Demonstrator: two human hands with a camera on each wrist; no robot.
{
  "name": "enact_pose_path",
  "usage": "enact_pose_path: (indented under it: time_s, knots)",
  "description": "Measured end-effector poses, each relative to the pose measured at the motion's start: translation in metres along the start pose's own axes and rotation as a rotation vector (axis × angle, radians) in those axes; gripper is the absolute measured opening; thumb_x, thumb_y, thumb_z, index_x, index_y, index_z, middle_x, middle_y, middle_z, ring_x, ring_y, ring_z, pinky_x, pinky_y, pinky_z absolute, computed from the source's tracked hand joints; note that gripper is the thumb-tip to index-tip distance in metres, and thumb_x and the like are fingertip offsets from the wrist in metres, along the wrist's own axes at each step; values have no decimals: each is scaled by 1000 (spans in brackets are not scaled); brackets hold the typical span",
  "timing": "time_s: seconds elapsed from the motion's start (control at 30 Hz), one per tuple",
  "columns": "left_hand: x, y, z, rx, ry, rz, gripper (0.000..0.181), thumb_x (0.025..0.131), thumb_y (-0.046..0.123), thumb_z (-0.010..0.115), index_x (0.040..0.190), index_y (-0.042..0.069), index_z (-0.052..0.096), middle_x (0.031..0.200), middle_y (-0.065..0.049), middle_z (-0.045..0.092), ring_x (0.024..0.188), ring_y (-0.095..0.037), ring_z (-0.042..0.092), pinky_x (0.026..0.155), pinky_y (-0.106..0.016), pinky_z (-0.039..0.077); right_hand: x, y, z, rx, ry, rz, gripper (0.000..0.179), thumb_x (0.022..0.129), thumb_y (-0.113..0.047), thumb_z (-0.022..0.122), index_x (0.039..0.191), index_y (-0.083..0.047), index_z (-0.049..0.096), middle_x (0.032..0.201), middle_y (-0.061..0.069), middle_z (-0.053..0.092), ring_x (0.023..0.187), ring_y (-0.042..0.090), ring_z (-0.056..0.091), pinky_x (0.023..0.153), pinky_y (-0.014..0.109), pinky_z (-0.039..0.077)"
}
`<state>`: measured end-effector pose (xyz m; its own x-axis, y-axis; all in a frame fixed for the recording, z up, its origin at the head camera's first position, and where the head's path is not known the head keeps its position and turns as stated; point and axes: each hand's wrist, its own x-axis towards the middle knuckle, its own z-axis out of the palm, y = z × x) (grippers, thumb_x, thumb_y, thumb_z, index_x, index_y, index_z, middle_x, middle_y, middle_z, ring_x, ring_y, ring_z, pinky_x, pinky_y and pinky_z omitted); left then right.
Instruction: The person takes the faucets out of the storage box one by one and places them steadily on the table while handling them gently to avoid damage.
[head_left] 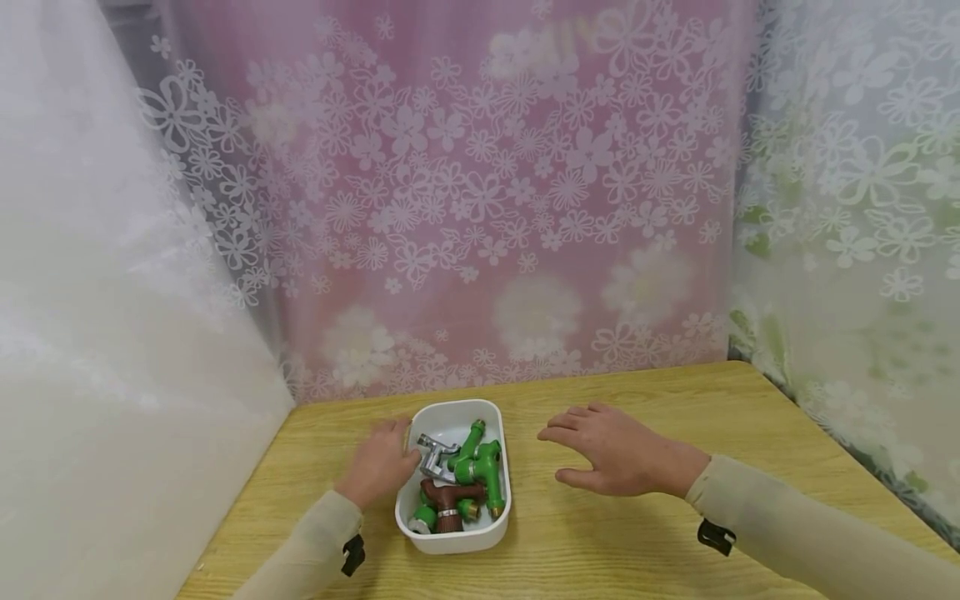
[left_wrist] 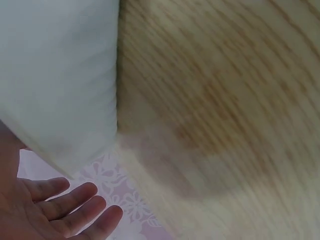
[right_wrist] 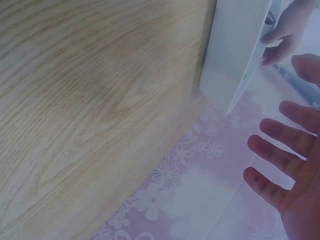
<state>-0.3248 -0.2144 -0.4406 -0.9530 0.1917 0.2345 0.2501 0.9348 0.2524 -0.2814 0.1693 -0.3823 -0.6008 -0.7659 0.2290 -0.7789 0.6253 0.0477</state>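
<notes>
A white plastic tub [head_left: 453,546] stands on the table, holding several tap-like fittings. Among them are a chrome tap [head_left: 437,461], green fittings [head_left: 480,467] with brass-coloured ends and a brown fitting [head_left: 444,497] with a ribbed end. My left hand [head_left: 384,463] is at the tub's left side, thumb right by the rim; its fingers look extended in the left wrist view, beside the tub's wall [left_wrist: 60,75]. To the right of the tub, my right hand [head_left: 618,450] hovers with fingers spread and nothing in it. The right wrist view shows its straight fingers [right_wrist: 275,155] apart from the tub.
The wood-grain table [head_left: 600,542] extends around the tub on all sides. A pink flowered curtain [head_left: 480,208] hangs behind its back edge. White sheeting [head_left: 135,333] closes off the left, and a pale flowered curtain [head_left: 862,250] the right.
</notes>
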Motion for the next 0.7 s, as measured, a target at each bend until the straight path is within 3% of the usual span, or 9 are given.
enact_pose_path:
  time_s: [0.17,0.37,0.7]
  knots:
    - [-2,1,6,42,6,25,56,92,23,63,140,-4,52,134,-25,59,126,-40,56,102,-55,48,1,0,1,18,-4,10,57,98,-51,57,147,-22,51,141,0,59,131,25,56,107,55,42]
    - [-3,-2,12,41,26,9,57,93,22,61,143,-2,49,133,-25,59,125,-40,56,100,-56,49,11,-4,4,17,-6,-17,58,98,-50,57,148,-22,50,142,2,59,130,26,56,106,56,42]
    - [-7,0,14,33,24,-39,56,96,23,55,148,3,46,138,-23,58,128,-40,55,99,-57,49,47,-17,7,-2,-80,-36,60,98,-51,56,149,-20,49,143,5,58,133,29,54,110,55,41]
